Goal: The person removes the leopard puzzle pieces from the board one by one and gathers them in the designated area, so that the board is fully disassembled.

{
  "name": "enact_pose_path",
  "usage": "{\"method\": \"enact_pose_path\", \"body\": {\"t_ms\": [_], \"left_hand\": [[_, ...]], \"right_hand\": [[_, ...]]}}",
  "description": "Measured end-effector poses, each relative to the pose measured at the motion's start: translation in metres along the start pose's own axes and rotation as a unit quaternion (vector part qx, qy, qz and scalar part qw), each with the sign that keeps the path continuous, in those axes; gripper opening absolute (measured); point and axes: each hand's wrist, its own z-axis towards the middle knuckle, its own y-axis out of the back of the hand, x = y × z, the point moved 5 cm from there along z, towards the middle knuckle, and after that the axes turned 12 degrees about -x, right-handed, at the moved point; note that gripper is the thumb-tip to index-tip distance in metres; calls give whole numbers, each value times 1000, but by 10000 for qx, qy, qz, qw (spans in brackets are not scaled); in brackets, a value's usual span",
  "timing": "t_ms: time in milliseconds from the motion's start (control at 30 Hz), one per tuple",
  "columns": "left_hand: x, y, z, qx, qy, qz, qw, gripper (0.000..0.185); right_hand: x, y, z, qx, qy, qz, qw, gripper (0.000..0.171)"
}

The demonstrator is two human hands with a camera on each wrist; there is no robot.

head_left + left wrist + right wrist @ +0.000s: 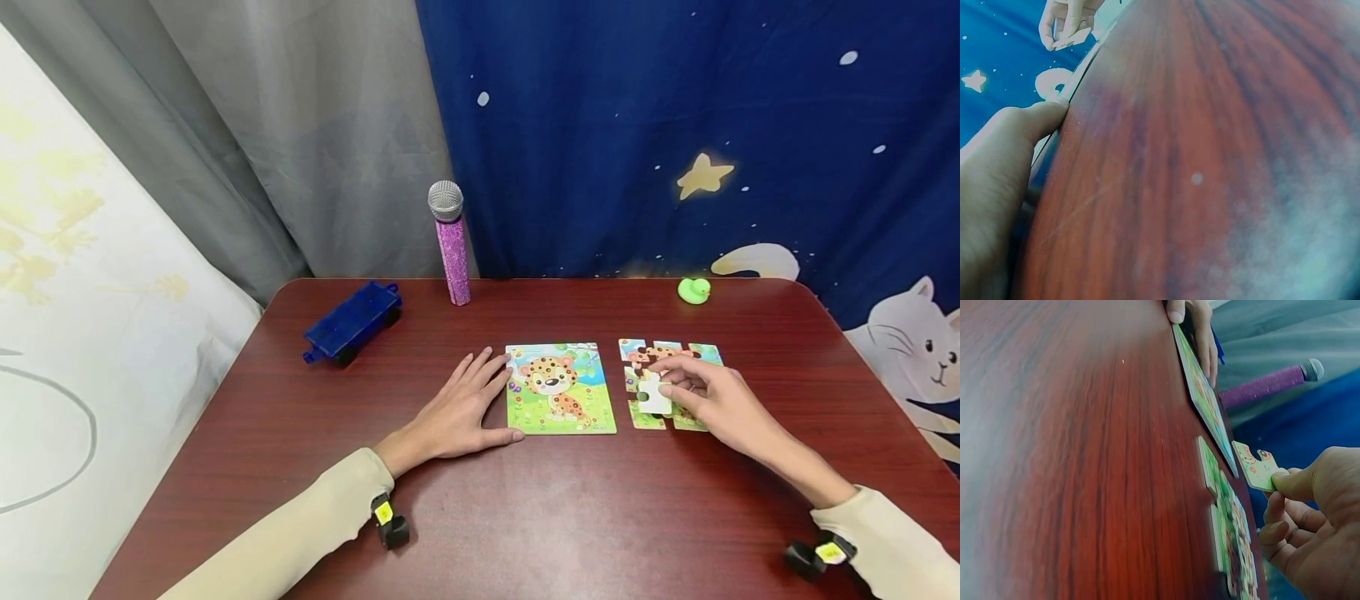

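A square leopard puzzle board (562, 387) lies flat in the middle of the table. My left hand (465, 408) rests with fingers spread at its left edge, the thumb touching the lower left corner. Between thumb and fingers my right hand (720, 404) pinches a puzzle piece (657, 398), its white back showing in the head view. The right wrist view gives the printed side of that puzzle piece (1252, 469), green and peach with a notch. Beneath the right hand, several loose puzzle pieces (647, 418) lie in a rough square beside the board, partly hidden.
Toward the back left stands a blue toy wagon (352, 321). A pink glittery microphone (452, 250) is upright near the far edge, and a green rubber duck (693, 291) sits at the back right. Curtains hang behind the dark wooden table (525, 517).
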Motion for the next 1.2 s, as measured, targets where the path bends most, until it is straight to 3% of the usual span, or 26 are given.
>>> {"method": "enact_pose_path", "body": {"t_ms": [633, 1200], "left_hand": [[0, -1, 0, 8, 4, 31, 10000, 101], [0, -2, -2, 0, -6, 45, 10000, 100]], "right_hand": [[-29, 41, -21, -470, -383, -425, 9973, 25], [-52, 63, -44, -621, -312, -517, 9962, 25]]}}
